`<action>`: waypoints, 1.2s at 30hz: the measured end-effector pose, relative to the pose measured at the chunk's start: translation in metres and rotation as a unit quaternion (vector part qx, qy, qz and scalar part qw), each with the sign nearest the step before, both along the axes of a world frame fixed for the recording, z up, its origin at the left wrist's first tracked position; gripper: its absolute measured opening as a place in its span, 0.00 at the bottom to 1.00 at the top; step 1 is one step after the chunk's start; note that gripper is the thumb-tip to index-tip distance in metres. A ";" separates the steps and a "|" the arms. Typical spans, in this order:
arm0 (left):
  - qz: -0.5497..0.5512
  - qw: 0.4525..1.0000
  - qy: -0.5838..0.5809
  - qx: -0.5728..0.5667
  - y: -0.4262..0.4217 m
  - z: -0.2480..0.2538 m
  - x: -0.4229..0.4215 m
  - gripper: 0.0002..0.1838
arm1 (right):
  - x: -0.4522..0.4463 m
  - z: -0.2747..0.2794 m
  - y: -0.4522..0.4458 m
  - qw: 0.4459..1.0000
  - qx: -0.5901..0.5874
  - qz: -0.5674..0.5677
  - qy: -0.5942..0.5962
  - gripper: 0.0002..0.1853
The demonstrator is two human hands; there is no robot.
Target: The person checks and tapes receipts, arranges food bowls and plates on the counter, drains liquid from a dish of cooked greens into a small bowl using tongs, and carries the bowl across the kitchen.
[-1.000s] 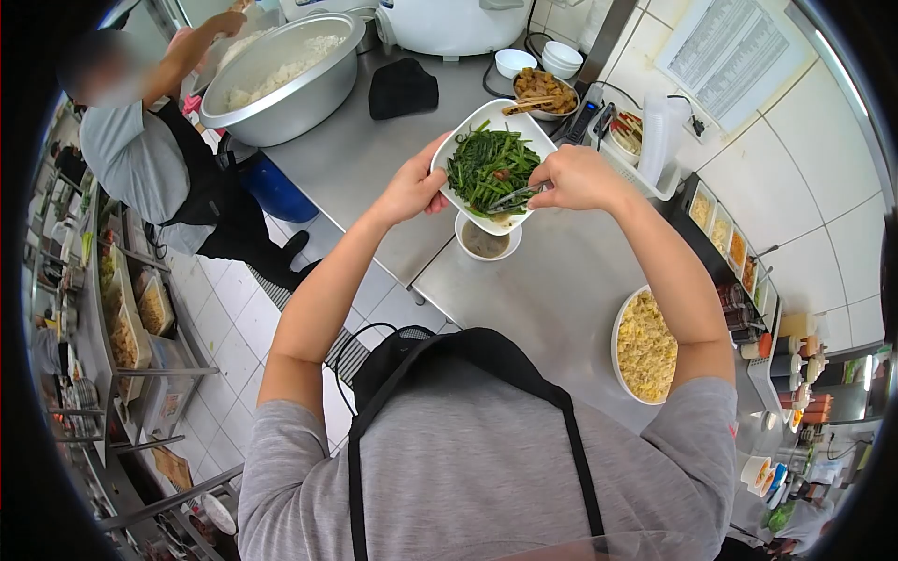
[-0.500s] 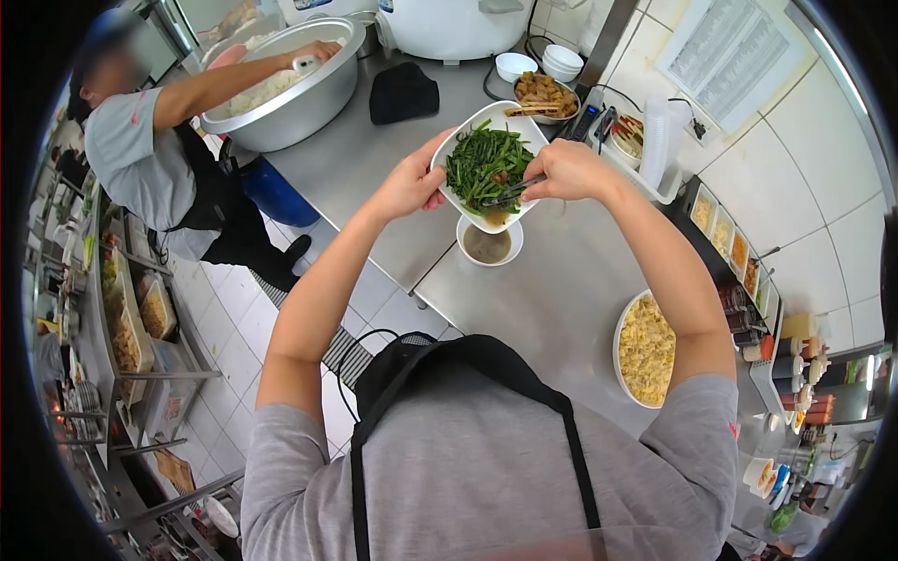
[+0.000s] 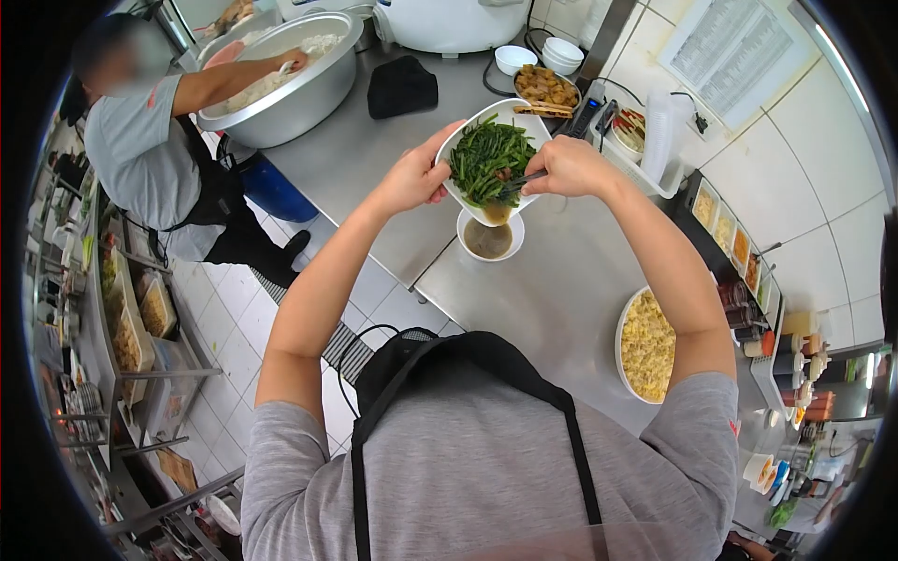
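My left hand grips the left side of a white square dish, which is tilted towards me. Dark green cooked greens fill the dish. My right hand is closed on a metal utensil, probably tongs, whose tip presses at the greens' lower right. Brownish liquid gathers at the dish's lower corner. Directly below that corner, a small white bowl of murky liquid stands on the steel counter.
A white bowl of yellow food stands at the right. Beyond the dish are a bowl of brown chunks, small white bowls and a black cloth. At the left, a co-worker reaches into a large rice tub.
The dish tilts further, and liquid has run to its lower corner. My right hand has shifted slightly with the utensil. The co-worker's arm has moved into the rice tub.
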State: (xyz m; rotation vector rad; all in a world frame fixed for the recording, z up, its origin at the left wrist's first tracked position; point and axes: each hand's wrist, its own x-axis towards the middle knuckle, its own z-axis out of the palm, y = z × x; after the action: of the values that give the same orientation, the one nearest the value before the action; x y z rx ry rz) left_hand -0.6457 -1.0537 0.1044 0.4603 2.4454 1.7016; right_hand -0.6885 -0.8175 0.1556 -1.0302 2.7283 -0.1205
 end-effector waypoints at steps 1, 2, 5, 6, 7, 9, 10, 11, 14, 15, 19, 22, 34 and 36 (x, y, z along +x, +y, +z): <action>-0.001 1.000 0.010 -0.007 0.000 0.000 -0.001 0.31 | -0.001 -0.001 0.001 1.000 0.000 -0.002 0.002 0.15; -0.001 1.000 0.020 -0.015 0.000 0.000 -0.002 0.31 | -0.001 -0.001 0.001 1.000 0.000 -0.004 0.003 0.15; -0.001 1.000 0.023 -0.017 0.003 0.004 -0.003 0.31 | -0.002 0.000 0.002 1.000 -0.006 -0.002 0.012 0.15; -0.001 1.000 0.022 -0.017 0.003 0.005 -0.002 0.31 | -0.003 -0.001 0.003 1.000 -0.007 -0.004 0.015 0.14; 0.004 1.000 0.025 -0.017 0.004 0.005 -0.002 0.31 | -0.002 -0.002 0.003 1.000 -0.008 -0.005 0.017 0.14; 0.010 0.999 0.027 -0.018 0.004 0.007 -0.001 0.30 | -0.001 -0.001 0.002 1.000 -0.008 -0.005 0.012 0.14; 0.011 0.999 0.024 -0.023 0.004 0.009 0.000 0.30 | 0.000 0.000 0.002 1.000 -0.007 -0.005 0.008 0.14; 0.012 0.999 0.020 -0.029 0.004 0.010 0.001 0.30 | 0.000 0.000 0.002 1.000 -0.007 -0.006 0.008 0.14; -0.009 1.000 0.002 -0.008 0.003 0.005 -0.002 0.31 | -0.001 -0.001 0.002 1.000 -0.011 -0.005 0.000 0.14; -0.009 1.000 0.002 -0.008 0.002 0.002 -0.003 0.31 | -0.003 -0.003 0.002 1.000 -0.009 0.002 -0.006 0.14; 0.037 0.984 -0.145 0.097 0.000 -0.022 -0.003 0.23 | -0.005 -0.005 0.000 0.999 -0.003 0.030 -0.035 0.15; 0.089 0.953 -0.239 0.164 -0.002 -0.039 0.000 0.18 | 0.001 0.011 -0.005 0.998 0.057 0.040 0.011 0.15; 0.100 0.937 -0.271 0.197 -0.002 -0.039 0.022 0.18 | 0.035 0.032 -0.053 0.964 0.186 0.112 0.152 0.14; 0.103 0.938 -0.267 0.194 -0.002 -0.038 0.026 0.18 | 0.031 0.037 -0.049 0.965 0.172 0.111 0.167 0.13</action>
State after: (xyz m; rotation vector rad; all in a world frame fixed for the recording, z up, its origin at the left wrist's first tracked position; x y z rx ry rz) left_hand -0.6192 -1.0557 0.0664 -0.2212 1.8262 2.0632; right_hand -0.6576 -0.8667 0.1923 -1.3338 2.7444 0.5930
